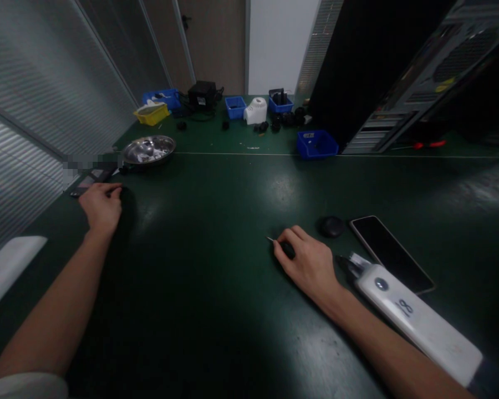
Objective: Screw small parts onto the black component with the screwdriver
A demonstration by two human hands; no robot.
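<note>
from my seat far off, i have the right hand (305, 257) pinching a thin pale pin (270, 239) between thumb and forefinger, over the middle of the table (199, 244). its tip pokes out to the left; i can't tell whether it touches the top. the left hand (102, 208) is well apart, near the bowl (143, 158), fingertips drawn together — i can't tell whether they grip anything.

for something this fine, i judge a light, steady pinch best: too hard and the pin could twist or spring away. i'd want the right forearm kept off the white device (419, 327) just beside it.

the table is dark green and glossy, with blurred glare patches and a pale seam running across. a black puck (331, 226) and a phone (391, 252) lie right of the hand. farther back stand a blue bin (318, 152), a yellow bin (152, 117) and a black box (202, 95). the room looks dim — blinds (20, 72) at left, a door (220, 44) behind.
</note>
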